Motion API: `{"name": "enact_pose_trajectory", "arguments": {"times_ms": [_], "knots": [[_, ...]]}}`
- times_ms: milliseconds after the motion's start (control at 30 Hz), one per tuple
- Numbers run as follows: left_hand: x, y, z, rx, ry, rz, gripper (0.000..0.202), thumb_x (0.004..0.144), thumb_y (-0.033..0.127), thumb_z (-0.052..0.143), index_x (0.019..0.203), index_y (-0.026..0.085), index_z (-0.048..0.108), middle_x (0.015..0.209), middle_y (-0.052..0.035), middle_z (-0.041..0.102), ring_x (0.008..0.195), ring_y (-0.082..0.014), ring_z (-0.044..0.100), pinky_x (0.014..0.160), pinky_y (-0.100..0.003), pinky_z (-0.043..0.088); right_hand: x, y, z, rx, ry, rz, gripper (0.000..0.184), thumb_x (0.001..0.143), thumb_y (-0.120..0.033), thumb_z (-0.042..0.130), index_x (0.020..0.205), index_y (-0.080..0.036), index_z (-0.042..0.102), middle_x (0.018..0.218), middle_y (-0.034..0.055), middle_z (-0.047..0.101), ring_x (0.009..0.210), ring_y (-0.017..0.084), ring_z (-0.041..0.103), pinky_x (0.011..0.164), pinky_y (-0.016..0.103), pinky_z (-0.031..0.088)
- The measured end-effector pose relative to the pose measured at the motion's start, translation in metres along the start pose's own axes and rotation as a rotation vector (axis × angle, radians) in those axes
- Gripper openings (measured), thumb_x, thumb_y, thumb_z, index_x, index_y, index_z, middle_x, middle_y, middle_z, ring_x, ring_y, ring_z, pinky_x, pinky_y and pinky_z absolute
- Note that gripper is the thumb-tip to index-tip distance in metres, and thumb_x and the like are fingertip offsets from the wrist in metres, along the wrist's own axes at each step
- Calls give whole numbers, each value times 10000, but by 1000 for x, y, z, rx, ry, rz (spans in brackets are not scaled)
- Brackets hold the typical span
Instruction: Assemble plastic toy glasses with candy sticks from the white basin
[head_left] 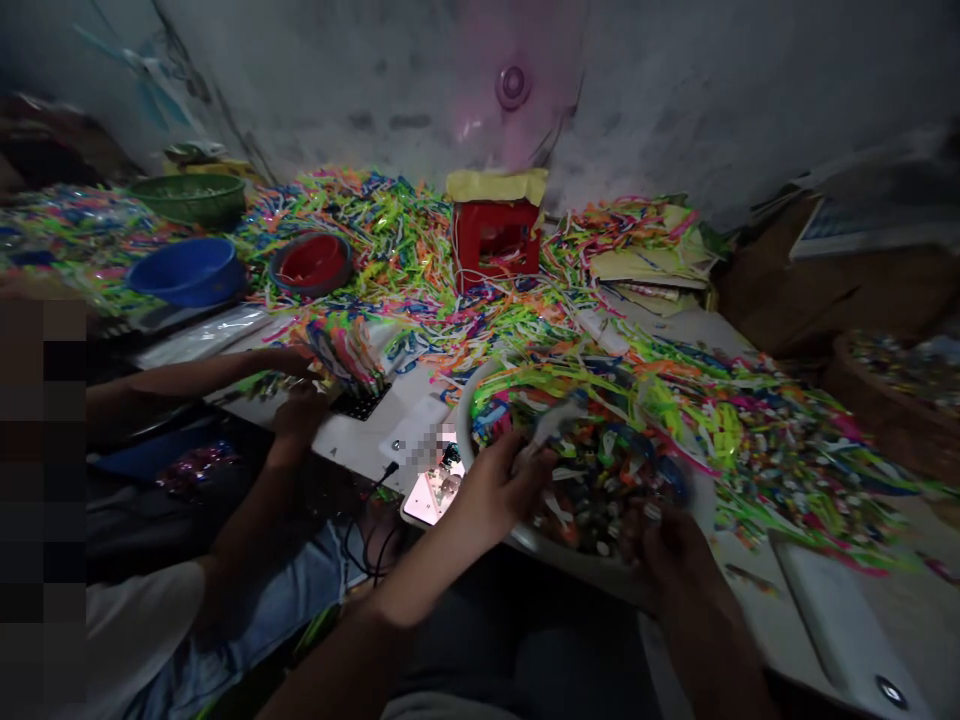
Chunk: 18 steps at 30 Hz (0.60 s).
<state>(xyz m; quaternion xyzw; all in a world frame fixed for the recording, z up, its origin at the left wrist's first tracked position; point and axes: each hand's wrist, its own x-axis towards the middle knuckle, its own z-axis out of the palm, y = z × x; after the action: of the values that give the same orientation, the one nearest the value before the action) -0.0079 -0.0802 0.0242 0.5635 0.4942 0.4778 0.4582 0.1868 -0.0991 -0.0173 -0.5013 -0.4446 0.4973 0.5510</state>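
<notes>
My left hand (506,485) is over the near left part of a pale round basin (559,562). Its fingers are closed on a whitish-grey strip (556,420) that sticks up and away from me, somewhat blurred. Inside the basin lie bright flat strips (600,385) in green, orange, pink and blue, with small dark and pale pieces (592,500) among them. At the basin's near right side, my right hand (664,540) has its fingers curled together low over the small pieces. What they hold, if anything, is too dark and blurred to make out.
A lit phone (431,490) lies left of the basin. On the left, a co-worker's hands (304,400) work at a bundle of strips (345,355). Behind stand a red box (495,235), a blue basin (186,272) and heaped strips. A white case (847,620) lies right.
</notes>
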Motion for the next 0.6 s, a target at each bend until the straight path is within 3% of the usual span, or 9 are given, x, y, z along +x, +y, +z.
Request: {"name": "enact_pose_trajectory", "arguments": {"times_ms": [100, 200, 300, 467, 600], "knots": [[6, -7, 12, -301, 32, -168, 337, 850, 530, 481, 879, 197, 520, 646, 31, 517, 486, -91, 459, 459, -212, 389, -3, -2, 7, -162, 7, -43, 339, 788, -553, 592, 954, -258, 589, 765, -11, 606, 668, 134, 553, 585, 208, 458], [12, -16, 24, -416, 71, -209, 337, 842, 516, 508, 972, 213, 575, 830, -36, 610, 747, -156, 589, 620, -248, 475, -2, -6, 5, -372, -29, -104, 312, 840, -523, 518, 941, -238, 595, 808, 7, 642, 746, 163, 591, 653, 225, 481], [15, -23, 31, -486, -16, -221, 332, 848, 453, 532, 1084, 222, 569, 993, -65, 629, 911, -192, 600, 699, -271, 490, 1, -4, -3, -481, -146, -159, 294, 872, -483, 477, 908, -213, 588, 702, -3, 623, 652, 151, 585, 587, 214, 474], [15, -26, 36, -484, -10, -183, 276, 807, 411, 621, 910, 164, 553, 756, 8, 605, 620, -111, 580, 586, -223, 467, 0, 2, 0, -569, -100, -231, 286, 894, -430, 450, 910, -192, 609, 767, 26, 665, 706, 159, 622, 615, 213, 480], [15, -26, 37, -590, -19, -213, 312, 753, 352, 692, 941, 149, 548, 785, -6, 642, 681, -150, 642, 637, -268, 534, -2, 0, 12, -559, -44, -237, 276, 876, -416, 479, 913, -190, 632, 802, 40, 702, 730, 171, 652, 629, 213, 499]]}}
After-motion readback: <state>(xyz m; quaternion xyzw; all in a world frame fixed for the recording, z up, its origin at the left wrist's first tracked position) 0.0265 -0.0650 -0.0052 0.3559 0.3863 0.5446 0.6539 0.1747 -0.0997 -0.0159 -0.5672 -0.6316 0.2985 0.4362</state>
